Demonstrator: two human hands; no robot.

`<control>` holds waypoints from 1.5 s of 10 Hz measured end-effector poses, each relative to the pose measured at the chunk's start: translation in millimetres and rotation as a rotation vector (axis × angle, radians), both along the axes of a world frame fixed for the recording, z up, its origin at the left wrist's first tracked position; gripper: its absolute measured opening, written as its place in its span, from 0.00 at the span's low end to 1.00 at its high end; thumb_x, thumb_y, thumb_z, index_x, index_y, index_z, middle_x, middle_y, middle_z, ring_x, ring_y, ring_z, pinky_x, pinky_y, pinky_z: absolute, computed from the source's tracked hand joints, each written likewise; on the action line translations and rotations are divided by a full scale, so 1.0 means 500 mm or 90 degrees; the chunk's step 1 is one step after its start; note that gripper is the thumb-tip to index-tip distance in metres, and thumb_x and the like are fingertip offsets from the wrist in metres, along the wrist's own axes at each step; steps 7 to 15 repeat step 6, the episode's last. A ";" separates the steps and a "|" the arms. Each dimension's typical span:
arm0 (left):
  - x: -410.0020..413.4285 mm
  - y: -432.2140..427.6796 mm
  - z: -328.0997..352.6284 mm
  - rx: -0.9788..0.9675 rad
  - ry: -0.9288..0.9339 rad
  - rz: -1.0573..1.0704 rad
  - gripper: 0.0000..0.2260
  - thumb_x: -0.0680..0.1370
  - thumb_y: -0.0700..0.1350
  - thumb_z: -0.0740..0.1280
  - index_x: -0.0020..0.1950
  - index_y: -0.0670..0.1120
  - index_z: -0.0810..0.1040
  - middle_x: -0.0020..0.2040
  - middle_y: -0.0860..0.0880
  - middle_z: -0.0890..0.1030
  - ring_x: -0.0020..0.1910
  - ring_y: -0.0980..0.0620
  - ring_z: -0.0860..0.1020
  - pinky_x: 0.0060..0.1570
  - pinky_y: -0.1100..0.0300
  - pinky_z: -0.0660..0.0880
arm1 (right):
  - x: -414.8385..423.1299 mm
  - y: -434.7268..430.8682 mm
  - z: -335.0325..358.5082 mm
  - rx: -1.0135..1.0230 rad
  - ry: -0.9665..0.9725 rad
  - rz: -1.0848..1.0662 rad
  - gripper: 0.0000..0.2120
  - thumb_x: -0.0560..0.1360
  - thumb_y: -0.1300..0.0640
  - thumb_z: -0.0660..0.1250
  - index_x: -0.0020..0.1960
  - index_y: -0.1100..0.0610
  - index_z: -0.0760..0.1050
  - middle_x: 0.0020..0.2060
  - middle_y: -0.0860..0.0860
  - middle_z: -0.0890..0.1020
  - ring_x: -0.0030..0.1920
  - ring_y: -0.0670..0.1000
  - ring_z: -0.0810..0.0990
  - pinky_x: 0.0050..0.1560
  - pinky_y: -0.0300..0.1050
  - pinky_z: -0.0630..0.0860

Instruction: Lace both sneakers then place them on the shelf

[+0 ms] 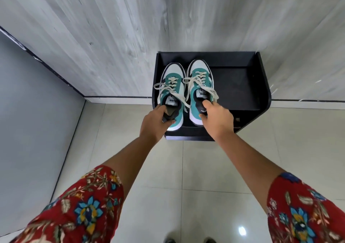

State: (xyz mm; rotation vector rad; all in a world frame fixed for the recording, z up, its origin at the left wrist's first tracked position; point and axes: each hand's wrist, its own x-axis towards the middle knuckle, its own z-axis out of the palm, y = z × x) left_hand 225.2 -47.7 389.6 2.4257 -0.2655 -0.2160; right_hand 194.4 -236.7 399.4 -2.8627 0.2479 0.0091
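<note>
While hands grip heels, sneakers (pixel 186 88) meet shelf (pixel 240 86).

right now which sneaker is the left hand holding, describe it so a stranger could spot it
Find the black shelf against the grey wall. Two teal-and-white sneakers sit side by side on its left half. The left hand grips the left sneaker by its heel; it is the one nearer the shelf's left wall.
</note>
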 end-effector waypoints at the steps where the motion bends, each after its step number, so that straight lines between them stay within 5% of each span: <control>1: 0.017 -0.006 -0.001 -0.006 0.005 0.011 0.12 0.71 0.45 0.72 0.50 0.43 0.75 0.49 0.46 0.81 0.42 0.47 0.75 0.40 0.60 0.68 | 0.005 -0.001 -0.001 -0.006 0.010 -0.001 0.10 0.75 0.55 0.64 0.55 0.56 0.71 0.47 0.58 0.79 0.45 0.63 0.79 0.36 0.46 0.67; 4: 0.029 -0.031 0.005 0.001 0.030 0.024 0.13 0.71 0.46 0.72 0.51 0.43 0.74 0.51 0.45 0.80 0.46 0.44 0.77 0.43 0.59 0.70 | 0.002 -0.005 0.001 0.015 0.041 0.005 0.12 0.75 0.54 0.64 0.57 0.55 0.70 0.48 0.57 0.79 0.47 0.62 0.80 0.36 0.46 0.68; 6: 0.010 -0.024 0.044 -0.037 0.085 0.098 0.30 0.69 0.51 0.73 0.66 0.50 0.63 0.60 0.48 0.79 0.56 0.43 0.78 0.52 0.55 0.73 | -0.019 -0.010 0.053 0.106 0.039 -0.084 0.26 0.75 0.47 0.63 0.70 0.49 0.59 0.61 0.54 0.77 0.53 0.62 0.80 0.41 0.48 0.71; 15: 0.010 -0.024 0.044 -0.037 0.085 0.098 0.30 0.69 0.51 0.73 0.66 0.50 0.63 0.60 0.48 0.79 0.56 0.43 0.78 0.52 0.55 0.73 | -0.019 -0.010 0.053 0.106 0.039 -0.084 0.26 0.75 0.47 0.63 0.70 0.49 0.59 0.61 0.54 0.77 0.53 0.62 0.80 0.41 0.48 0.71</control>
